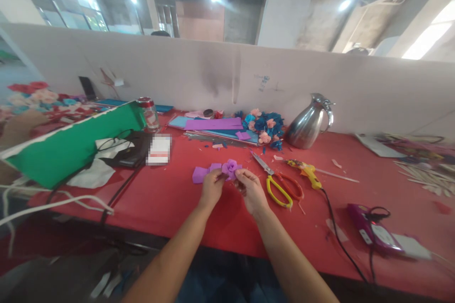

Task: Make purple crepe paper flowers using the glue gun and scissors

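A purple paper flower with a curled centre is held up between my two hands over the red table. My left hand pinches its lower left side, and my right hand grips its right edge with thumb and fingers. Behind my left hand lie purple paper pieces. Just right of my right hand is a pair of scissors with one yellow and one red handle, blades pointing away from me. A yellow glue gun lies beyond the scissors.
Purple strips lie on blue sheets at the back, beside blue and pink paper flowers. A steel jug stands behind. A green box and a red-lidded jar are left; a magenta power box with cords is right.
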`<state>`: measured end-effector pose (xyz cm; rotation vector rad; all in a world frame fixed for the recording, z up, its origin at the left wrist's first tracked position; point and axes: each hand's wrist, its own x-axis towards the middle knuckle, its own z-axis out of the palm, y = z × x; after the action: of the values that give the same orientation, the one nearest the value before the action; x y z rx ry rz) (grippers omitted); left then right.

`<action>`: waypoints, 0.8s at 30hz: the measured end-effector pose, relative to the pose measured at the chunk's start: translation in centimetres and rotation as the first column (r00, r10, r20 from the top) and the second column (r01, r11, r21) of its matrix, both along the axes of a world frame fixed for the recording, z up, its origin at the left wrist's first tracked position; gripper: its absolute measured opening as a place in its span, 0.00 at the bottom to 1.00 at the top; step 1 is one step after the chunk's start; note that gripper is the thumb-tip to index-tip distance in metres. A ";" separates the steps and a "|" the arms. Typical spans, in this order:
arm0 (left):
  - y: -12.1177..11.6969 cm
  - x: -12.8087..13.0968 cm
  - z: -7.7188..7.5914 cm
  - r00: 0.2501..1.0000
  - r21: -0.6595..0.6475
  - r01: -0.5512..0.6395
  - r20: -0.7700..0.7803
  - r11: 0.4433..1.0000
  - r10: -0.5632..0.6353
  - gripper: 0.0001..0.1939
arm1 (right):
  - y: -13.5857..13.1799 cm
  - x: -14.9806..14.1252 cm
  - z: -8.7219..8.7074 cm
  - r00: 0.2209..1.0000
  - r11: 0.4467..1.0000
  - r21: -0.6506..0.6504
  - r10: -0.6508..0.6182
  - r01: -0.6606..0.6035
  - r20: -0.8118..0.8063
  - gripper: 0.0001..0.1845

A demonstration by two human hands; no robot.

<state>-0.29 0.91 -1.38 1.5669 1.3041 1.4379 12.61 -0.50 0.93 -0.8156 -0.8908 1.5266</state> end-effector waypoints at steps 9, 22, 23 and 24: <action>0.1 0.0 -0.2 0.999 0.019 0.013 0.030 1.000 -0.014 0.10 | -0.4 -0.2 0.6 0.999 1.000 0.012 -0.001 0.000 0.033 0.12; 0.4 -0.1 -0.6 0.997 -0.007 0.030 0.066 1.000 -0.029 0.09 | -0.3 -0.2 0.4 0.996 1.000 0.004 0.030 -0.030 0.083 0.13; 0.4 -0.1 -0.6 0.997 -0.009 0.036 0.076 0.999 -0.036 0.09 | -0.3 -0.2 0.4 0.995 0.999 0.012 0.032 -0.033 0.093 0.13; 0.4 -0.1 -0.6 0.995 -0.009 0.043 0.086 0.999 -0.042 0.09 | -0.3 -0.2 0.4 0.994 0.999 0.021 0.034 -0.037 0.103 0.12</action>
<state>-0.35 1.31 -1.95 1.5003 1.2195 1.4529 12.40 -0.78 1.33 -0.8718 -1.0014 1.5131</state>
